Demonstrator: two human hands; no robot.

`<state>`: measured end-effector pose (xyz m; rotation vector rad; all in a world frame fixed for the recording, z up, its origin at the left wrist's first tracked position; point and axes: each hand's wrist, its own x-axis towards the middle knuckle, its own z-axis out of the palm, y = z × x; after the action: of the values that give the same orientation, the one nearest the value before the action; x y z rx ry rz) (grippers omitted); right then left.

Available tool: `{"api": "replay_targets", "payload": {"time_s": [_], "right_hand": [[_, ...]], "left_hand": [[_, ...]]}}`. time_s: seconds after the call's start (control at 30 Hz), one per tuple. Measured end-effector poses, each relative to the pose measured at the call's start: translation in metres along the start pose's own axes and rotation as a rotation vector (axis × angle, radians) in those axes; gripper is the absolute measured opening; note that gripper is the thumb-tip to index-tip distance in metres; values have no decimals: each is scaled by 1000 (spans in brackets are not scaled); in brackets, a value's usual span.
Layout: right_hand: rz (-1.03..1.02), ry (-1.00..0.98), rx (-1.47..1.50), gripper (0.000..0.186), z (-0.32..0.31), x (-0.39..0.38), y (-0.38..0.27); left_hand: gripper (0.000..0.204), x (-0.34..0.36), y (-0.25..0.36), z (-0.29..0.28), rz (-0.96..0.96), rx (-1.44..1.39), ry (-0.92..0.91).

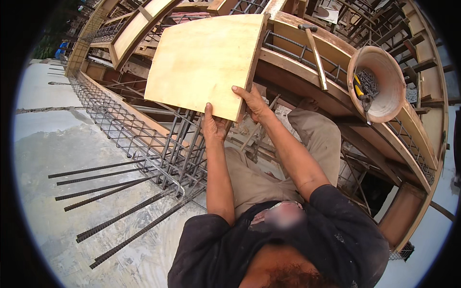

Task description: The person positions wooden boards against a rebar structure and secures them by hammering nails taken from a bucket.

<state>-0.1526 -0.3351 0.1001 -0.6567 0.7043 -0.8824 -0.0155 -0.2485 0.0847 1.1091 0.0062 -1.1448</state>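
A pale plywood panel [197, 62] with a curved edge is held in both of my hands near the centre of the head view. My left hand [213, 125] grips its lower edge, thumb on the face. My right hand [254, 105] grips the lower part of its right edge, thumb lying on the face. A hammer [317, 57] rests on the curved timber formwork [273, 65] to the right. A bucket [386, 96] beside it holds nails and a yellow-handled tool [357, 86]. Behind the panel and below it are steel bars [175, 144].
A long rebar cage [101, 113] runs along the left. Several bars jut over the concrete slab [57, 139] at lower left. More timber forms [137, 26] and framing surround the upper view. My legs stand among gaps between the forms and bars.
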Motion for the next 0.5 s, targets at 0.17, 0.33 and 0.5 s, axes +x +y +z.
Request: {"api": "replay_targets", "payload": {"time_s": [0.17,0.33,0.5], "right_hand": [[-11,-23,42,85,-5,9,-1],[-47,-44,100,80,6,5,-16],[-40,-145,260,75,3,-4,-52]], "left_hand": [[66,12,-2,8,26,-243,-60],[65,20,2,11,60,-253,-108],[73,-20,7,57,136,-257,-76]]}}
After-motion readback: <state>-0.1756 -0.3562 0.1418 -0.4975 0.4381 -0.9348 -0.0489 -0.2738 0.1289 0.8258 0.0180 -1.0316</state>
